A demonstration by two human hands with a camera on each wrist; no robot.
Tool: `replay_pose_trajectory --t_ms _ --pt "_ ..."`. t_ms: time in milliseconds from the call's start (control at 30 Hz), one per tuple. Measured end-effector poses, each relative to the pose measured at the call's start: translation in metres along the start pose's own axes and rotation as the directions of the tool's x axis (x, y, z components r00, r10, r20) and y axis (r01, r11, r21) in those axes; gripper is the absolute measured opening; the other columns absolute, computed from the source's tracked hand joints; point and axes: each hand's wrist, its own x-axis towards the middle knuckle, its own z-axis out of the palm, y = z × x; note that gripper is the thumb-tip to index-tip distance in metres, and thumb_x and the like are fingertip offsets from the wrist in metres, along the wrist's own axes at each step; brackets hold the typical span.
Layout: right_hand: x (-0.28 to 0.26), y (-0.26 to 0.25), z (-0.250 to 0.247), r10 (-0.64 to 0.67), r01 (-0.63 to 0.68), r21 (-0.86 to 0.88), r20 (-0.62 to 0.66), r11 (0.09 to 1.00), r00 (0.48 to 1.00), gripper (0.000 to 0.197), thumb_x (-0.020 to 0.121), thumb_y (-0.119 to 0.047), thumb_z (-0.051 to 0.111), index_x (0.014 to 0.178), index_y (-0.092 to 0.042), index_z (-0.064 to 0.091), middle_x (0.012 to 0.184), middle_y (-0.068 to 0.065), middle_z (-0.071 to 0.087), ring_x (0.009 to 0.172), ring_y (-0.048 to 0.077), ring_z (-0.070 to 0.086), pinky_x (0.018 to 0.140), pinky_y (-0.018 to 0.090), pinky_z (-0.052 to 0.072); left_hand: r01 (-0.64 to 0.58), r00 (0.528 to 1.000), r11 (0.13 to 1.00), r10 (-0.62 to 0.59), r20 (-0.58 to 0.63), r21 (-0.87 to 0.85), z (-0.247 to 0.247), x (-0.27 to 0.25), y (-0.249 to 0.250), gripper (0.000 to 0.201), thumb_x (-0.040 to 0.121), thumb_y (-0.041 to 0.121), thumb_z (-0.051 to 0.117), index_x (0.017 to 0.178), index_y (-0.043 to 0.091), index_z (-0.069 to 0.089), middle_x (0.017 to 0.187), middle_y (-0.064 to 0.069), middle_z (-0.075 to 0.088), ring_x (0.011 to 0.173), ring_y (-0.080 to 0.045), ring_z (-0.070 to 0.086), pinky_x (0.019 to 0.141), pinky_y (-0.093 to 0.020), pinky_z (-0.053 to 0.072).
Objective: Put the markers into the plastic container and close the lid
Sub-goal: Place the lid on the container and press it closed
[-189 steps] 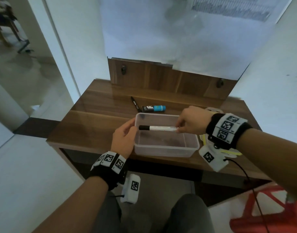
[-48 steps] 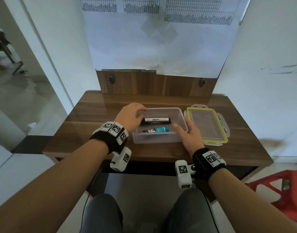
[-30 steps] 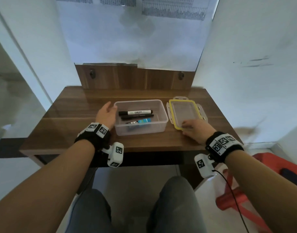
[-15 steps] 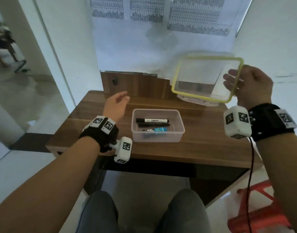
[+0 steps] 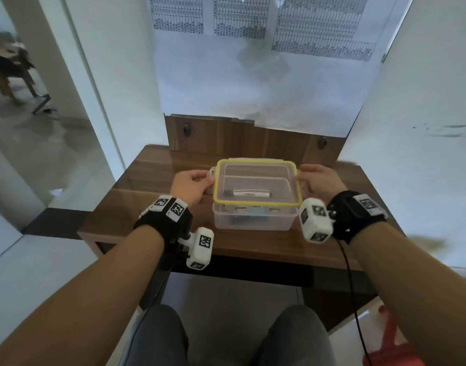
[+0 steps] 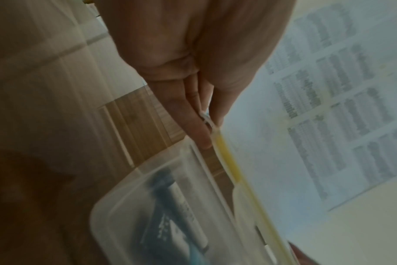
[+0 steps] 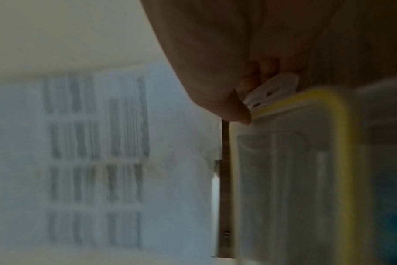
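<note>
The clear plastic container [image 5: 255, 220] stands in the middle of the wooden table [image 5: 147, 196]. Inside lie the markers: a white-bodied one [image 5: 249, 193] seen through the lid and a blue one [image 5: 255, 212] lower down. The yellow-rimmed clear lid [image 5: 255, 165] lies flat right over the container's opening. My left hand [image 5: 209, 180] pinches its left clip flap [image 6: 206, 122] and my right hand [image 5: 303, 178] grips the right flap [image 7: 270, 89]. In the left wrist view a narrow gap shows between the lid's yellow edge [image 6: 227, 157] and the container's rim [image 6: 206, 166].
A wooden back panel [image 5: 253, 138] rises behind the container, with a white wall and printed sheets [image 5: 253, 19] above. A red stool [image 5: 392, 347] stands on the floor at the lower right. My knees are under the table's front edge.
The right hand has brought the lid down from high on the right to just over the container. The left hand, open in the air before, now pinches the lid's left flap.
</note>
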Motion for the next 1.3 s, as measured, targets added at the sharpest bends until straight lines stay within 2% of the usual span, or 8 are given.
replay_pose_trajectory --t_ms 133,267,467,600,766,966,1133,1300 --pt "0.0 0.01 0.008 -0.145 0.129 -0.325 -0.025 0.937 0.989 0.041 0.083 -0.012 0.069 0.123 -0.009 0.063 0.119 0.01 0.066 0.106 0.025 0.065 0.09 0.042 0.055 0.006 0.998 1.0 -0.004 -0.06 0.028 0.005 0.005 -0.012 0.029 0.089 0.024 0.071 0.116 0.014 0.071 0.103 -0.01 0.075 0.087 -0.025 0.071 0.075 -0.043 0.062" --pt "0.002 0.021 0.008 -0.105 0.105 -0.31 0.014 0.945 0.994 0.042 0.085 -0.012 0.069 0.126 -0.003 0.063 0.113 0.01 0.067 0.076 0.014 0.059 0.067 0.028 0.049 -0.009 0.997 0.998 0.014 -0.075 0.067 0.005 0.001 -0.016 0.04 0.09 0.025 0.069 0.129 0.015 0.066 0.107 -0.003 0.072 0.082 -0.02 0.07 0.074 -0.046 0.063" --pt "-0.003 0.028 0.008 -0.116 0.108 -0.307 -0.008 0.946 0.993 0.045 0.088 -0.013 0.066 0.132 -0.004 0.059 0.129 0.013 0.064 0.109 0.023 0.062 0.093 0.034 0.05 -0.044 0.998 0.994 0.049 -0.044 0.104 0.008 -0.007 -0.022 0.038 0.091 0.024 0.068 0.127 0.015 0.067 0.105 -0.001 0.074 0.096 -0.024 0.071 0.088 -0.047 0.059" --pt "-0.008 0.029 0.016 -0.128 0.12 -0.261 -0.011 0.958 0.992 0.046 0.091 -0.012 0.063 0.135 -0.004 0.056 0.133 0.011 0.062 0.105 0.015 0.056 0.088 0.026 0.044 -0.035 0.995 0.999 0.039 -0.092 0.039 0.008 -0.007 -0.026 0.04 0.091 0.023 0.068 0.13 0.015 0.065 0.124 -0.005 0.07 0.111 -0.021 0.066 0.099 -0.045 0.053" --pt "-0.008 0.037 0.019 -0.171 0.164 -0.266 -0.003 0.95 0.985 0.043 0.092 -0.014 0.062 0.134 -0.005 0.057 0.13 0.009 0.063 0.106 0.012 0.056 0.091 0.024 0.043 -0.005 0.995 1.0 0.002 -0.1 -0.03 0.007 -0.008 -0.033 0.037 0.09 0.026 0.069 0.126 0.017 0.068 0.113 -0.004 0.074 0.104 -0.022 0.07 0.094 -0.048 0.056" --pt "-0.005 0.046 0.018 -0.165 0.145 -0.187 -0.098 0.972 0.982 0.043 0.086 -0.021 0.069 0.126 -0.005 0.064 0.119 0.006 0.069 0.106 0.019 0.064 0.098 0.036 0.05 -0.058 0.996 0.998 0.057 -0.061 -0.003 0.005 -0.01 -0.035 0.035 0.093 0.02 0.065 0.128 0.014 0.067 0.119 0.003 0.069 0.099 -0.008 0.066 0.066 -0.006 0.052" --pt "-0.005 0.051 0.017 -0.178 0.156 -0.191 -0.103 0.969 0.979 0.039 0.085 -0.02 0.069 0.122 -0.006 0.067 0.114 0.007 0.072 0.103 0.018 0.066 0.096 0.035 0.052 0.006 0.999 0.997 -0.009 -0.046 -0.071 0.008 -0.013 -0.037 0.034 0.09 0.027 0.068 0.123 0.019 0.07 0.119 -0.004 0.074 0.11 -0.022 0.068 0.096 -0.046 0.055" --pt "-0.007 0.05 0.016 -0.211 0.188 -0.196 -0.106 0.962 0.972 0.039 0.085 -0.018 0.07 0.122 -0.006 0.068 0.113 0.006 0.072 0.102 0.016 0.067 0.094 0.031 0.052 0.058 0.997 0.98 -0.068 -0.048 -0.19 0.009 -0.013 -0.036 0.032 0.09 0.021 0.07 0.122 0.017 0.07 0.116 -0.006 0.074 0.107 -0.024 0.069 0.091 -0.051 0.057"
